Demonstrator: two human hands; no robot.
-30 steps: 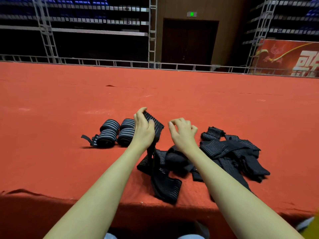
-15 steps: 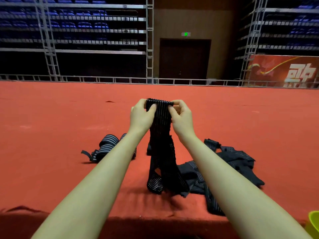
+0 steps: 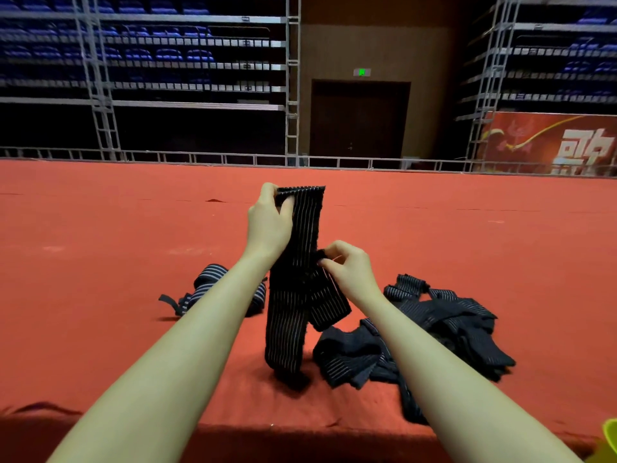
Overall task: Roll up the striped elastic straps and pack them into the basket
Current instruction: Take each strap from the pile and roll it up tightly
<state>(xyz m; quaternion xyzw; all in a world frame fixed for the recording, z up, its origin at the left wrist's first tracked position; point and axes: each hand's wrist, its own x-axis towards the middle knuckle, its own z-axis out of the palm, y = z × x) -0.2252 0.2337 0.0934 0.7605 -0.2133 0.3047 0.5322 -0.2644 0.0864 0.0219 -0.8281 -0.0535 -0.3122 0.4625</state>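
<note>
- While the red worktop (image 3: pixel 100 262) spreads wide under everything, only its near edge carries the work: loose straps to the right, finished ones to the left.
- The pile (image 3: pixel 434 332) of unrolled striped straps lies in a tangle on the worktop, just right of the right forearm; several remain to be done, so I judge the task well short of its end.
- The strap (image 3: pixel 300 262) in hand hangs upright between the two hands, its top end raised, its lower part doubled back and its bottom fold resting on the worktop.
- Two rolls (image 3: pixel 213 289) sit side by side left of the left forearm, partly hidden by it, with a loose tail sticking out.
- The left hand (image 3: pixel 267 225) pinches the strap's top corner, fingers closed on it.
- The right hand (image 3: pixel 347 265) grips the strap's edge lower down, its fingers curled onto the fabric.
- The basket (image 3: pixel 609 442) may be the yellow-green rim at the bottom right corner; too little shows to be sure.
- Step in hand, as I judge it: straightening a fresh strap before rolling.
- The next move calls for untwisting the doubled part, then turning one end tightly.
</note>
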